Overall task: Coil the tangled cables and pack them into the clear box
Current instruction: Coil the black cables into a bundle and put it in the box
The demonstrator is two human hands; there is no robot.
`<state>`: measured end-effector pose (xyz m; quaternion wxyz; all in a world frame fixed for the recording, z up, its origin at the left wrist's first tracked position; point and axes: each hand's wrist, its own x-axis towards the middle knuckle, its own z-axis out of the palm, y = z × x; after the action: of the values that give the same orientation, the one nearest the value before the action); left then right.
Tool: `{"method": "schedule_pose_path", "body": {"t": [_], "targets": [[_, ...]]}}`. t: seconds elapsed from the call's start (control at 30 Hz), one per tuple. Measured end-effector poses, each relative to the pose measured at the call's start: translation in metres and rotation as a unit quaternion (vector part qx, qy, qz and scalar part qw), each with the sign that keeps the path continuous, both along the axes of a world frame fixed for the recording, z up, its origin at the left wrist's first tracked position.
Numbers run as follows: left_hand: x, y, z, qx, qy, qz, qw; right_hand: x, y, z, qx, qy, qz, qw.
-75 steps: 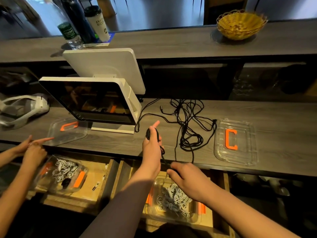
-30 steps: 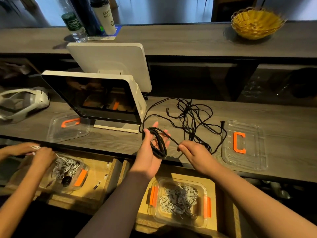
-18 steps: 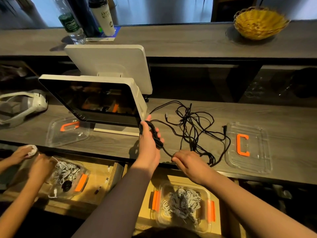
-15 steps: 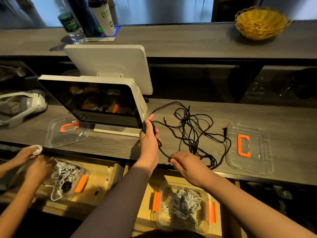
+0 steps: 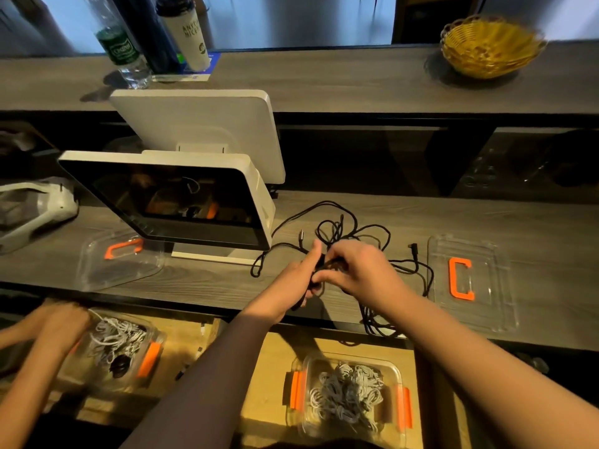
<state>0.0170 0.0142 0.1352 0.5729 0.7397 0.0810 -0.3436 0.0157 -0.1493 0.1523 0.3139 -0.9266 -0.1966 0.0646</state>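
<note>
The job looks about midway: the clear box [image 5: 351, 395] in the open drawer below already holds pale coiled cables, but the black cable [image 5: 353, 234] is mostly loose on the counter. The left hand [image 5: 296, 275] grips a small black coil; the right hand [image 5: 359, 270] pinches the strand beside it — the 2 touching, the tangle trailing behind and right.
</note>
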Motion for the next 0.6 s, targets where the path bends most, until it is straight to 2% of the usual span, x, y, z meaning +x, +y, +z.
{"method": "schedule_pose_path", "body": {"t": [0.07,0.17,0.27,0.37,0.53,0.6], "targets": [[-0.002,0.005,-0.004,-0.048,0.041,-0.040,0.997,0.013,-0.003,0.003,0.025,0.008,-0.016,1.000],[-0.004,0.008,-0.008,-0.045,0.058,-0.060,0.995,0.027,0.000,0.004,0.056,-0.009,0.003,0.998],[-0.004,0.007,-0.013,-0.056,0.034,0.024,0.998,0.037,0.003,-0.002,0.037,-0.012,0.018,0.999],[-0.005,0.010,-0.015,-0.105,-0.030,0.131,0.985,0.050,-0.004,-0.021,-0.017,0.028,-0.010,0.999],[-0.013,0.009,-0.014,-0.129,-0.100,0.206,0.965,0.065,-0.008,-0.053,-0.105,0.040,-0.083,0.990],[-0.012,0.002,-0.004,-0.119,-0.110,0.214,0.963,0.067,-0.011,-0.066,-0.085,0.070,-0.122,0.986]]}}
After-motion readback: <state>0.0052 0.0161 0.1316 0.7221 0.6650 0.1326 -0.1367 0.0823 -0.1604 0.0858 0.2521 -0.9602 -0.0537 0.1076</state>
